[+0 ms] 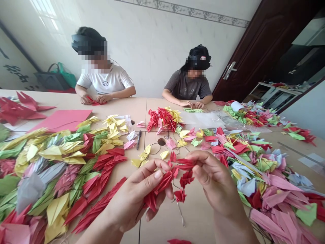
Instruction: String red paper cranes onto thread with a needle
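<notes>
My left hand (137,193) and my right hand (215,179) pinch a string of red origami cranes (162,183) between them. Several small red folded cranes dangle below the hands, and a thin thread (180,213) hangs down towards the table. To my left lies a large heap of folded paper cranes (58,169) in red, yellow, green and grey. A second heap in pink, green and pale blue (269,183) lies right of my right hand. Neither hand touches a heap.
Two co-workers sit across the pale table (132,108), one with red paper in both hands (95,100). Further cranes, a black pen (138,139), a pink paper sheet (62,120) and a clear plastic sheet (200,119) lie on the table. A dark door (254,51) stands at the back right.
</notes>
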Demonstrator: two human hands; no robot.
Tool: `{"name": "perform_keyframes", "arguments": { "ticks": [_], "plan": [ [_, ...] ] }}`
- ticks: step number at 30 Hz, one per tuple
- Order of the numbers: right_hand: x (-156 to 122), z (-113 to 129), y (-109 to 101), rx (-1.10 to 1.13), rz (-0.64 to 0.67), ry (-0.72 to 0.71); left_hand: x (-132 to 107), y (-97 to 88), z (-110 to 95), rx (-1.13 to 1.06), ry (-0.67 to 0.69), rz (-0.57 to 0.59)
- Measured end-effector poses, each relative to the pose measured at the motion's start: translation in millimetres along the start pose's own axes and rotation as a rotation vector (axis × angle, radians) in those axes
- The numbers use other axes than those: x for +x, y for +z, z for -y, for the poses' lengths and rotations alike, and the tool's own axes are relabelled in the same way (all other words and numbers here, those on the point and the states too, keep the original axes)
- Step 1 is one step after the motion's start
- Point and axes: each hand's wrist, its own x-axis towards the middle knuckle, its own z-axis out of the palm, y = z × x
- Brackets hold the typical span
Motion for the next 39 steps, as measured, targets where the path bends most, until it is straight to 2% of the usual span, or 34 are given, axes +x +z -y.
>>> {"name": "perform_keyframes", "arguments": {
  "ticks": [7,11,23,27,30,35,39],
  "plan": [
    [-4.2,-1.4,10.9,-0.077,0.211,-0.045,0.6,-2.2,9.1,0.014,-0.012,0.021],
    [-3.4,-2.2,13.3,-0.090,0.179,-0.080,1.7,-1.8,10.9,0.024,0.003,0.028],
    [1.7,-5.7,2.1,-0.038,0.032,-0.021,1.4,-0.5,4.0,0.000,0.000,-0.065],
    [4.2,-6.6,-1.5,-0.043,0.022,0.019,0.5,-3.4,3.5,0.002,0.037,-0.070],
    [3.6,-8.5,0.1,0.016,0.039,0.076,0.9,-4.1,4.1,0.038,0.073,-0.056],
    [-0.3,-11.4,14.6,0.155,0.225,0.216,1.8,-1.1,8.6,0.255,0.153,-0.096],
    [-0.6,-10.5,22.2,-0.001,0.229,0.131,0.1,0.0,11.1,0.325,0.189,-0.124]
  ]
}}
